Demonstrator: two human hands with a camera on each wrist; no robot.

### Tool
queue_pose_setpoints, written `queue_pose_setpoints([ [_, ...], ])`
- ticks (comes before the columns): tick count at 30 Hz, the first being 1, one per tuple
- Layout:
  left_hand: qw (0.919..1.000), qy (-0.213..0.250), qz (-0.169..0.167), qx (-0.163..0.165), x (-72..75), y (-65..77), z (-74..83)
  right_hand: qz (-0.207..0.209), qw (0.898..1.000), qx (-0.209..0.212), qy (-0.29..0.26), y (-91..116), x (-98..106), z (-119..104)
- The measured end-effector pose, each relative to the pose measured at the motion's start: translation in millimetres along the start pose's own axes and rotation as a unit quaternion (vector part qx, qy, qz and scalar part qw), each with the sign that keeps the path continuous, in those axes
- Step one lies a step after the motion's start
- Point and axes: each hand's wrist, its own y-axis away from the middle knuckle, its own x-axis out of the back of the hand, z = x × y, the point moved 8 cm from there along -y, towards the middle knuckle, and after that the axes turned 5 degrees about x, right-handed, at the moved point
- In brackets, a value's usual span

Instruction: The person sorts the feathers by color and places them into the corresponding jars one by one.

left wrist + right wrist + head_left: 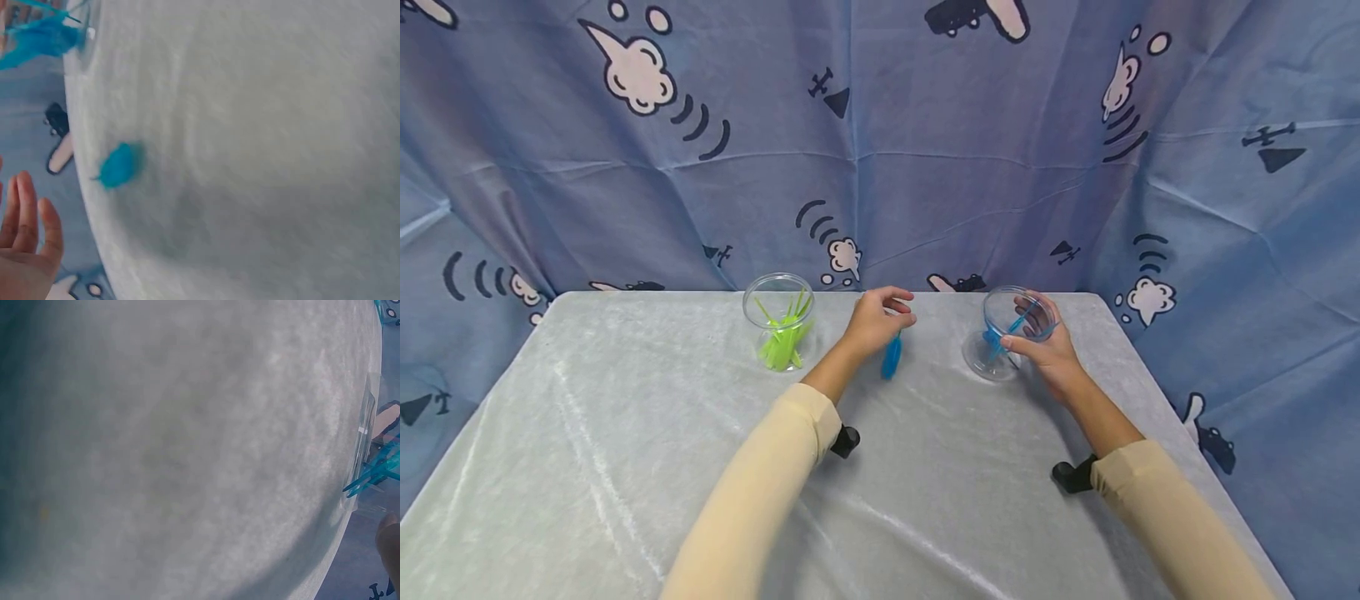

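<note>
My left hand (880, 321) is held over the table, fingers loosely extended with nothing between them. Just below it in the head view is a blue feather (892, 357). The left wrist view shows this feather (119, 165) apart from the spread fingers (26, 212). My right hand (1048, 346) grips a clear jar (981, 362) from its right side, thumb at the front and fingers seen behind the clear wall. Several blue feathers (992, 340) stand inside that jar. In the right wrist view only a fingertip (389, 540) shows beside the jar.
A second clear jar (778, 279) with several bright green feather-like pieces (782, 346) stands at the back left. A pale grey cloth (625, 458) covers the table. Behind its far edge hangs a blue patterned curtain (910, 200).
</note>
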Motion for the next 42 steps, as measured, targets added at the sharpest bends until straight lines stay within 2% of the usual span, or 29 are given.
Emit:
queue_pose_setpoints([
  [4,0.9985,-0.042,0.004,0.036,4.6,1.4,-17.0,0.001,1.0,-0.002,0.0,1,0,-1],
  [12,0.9911,-0.097,-0.012,0.091,2.5,5.3,-43.2,0.0,1.0,-0.002,-0.006,1,-1,-1],
  [20,0.9831,-0.151,0.006,0.103,-5.1,5.4,-54.4,-0.001,1.0,-0.001,0.002,1,0,1],
  [28,0.9692,-0.23,0.025,0.085,-13.7,6.7,-51.2,-0.003,1.0,0.005,-0.002,1,0,-1],
  [35,0.9684,-0.232,0.031,0.087,-13.9,4.3,-52.5,0.001,1.0,0.001,0.002,0,0,0],
  [39,0.9727,-0.213,0.039,0.084,-11.7,3.6,-52.8,0.0,1.0,0.003,-0.002,1,0,0],
  [42,0.9789,-0.184,0.043,0.078,-10.1,3.1,-51.9,-0.001,1.0,0.002,0.001,0,1,1],
])
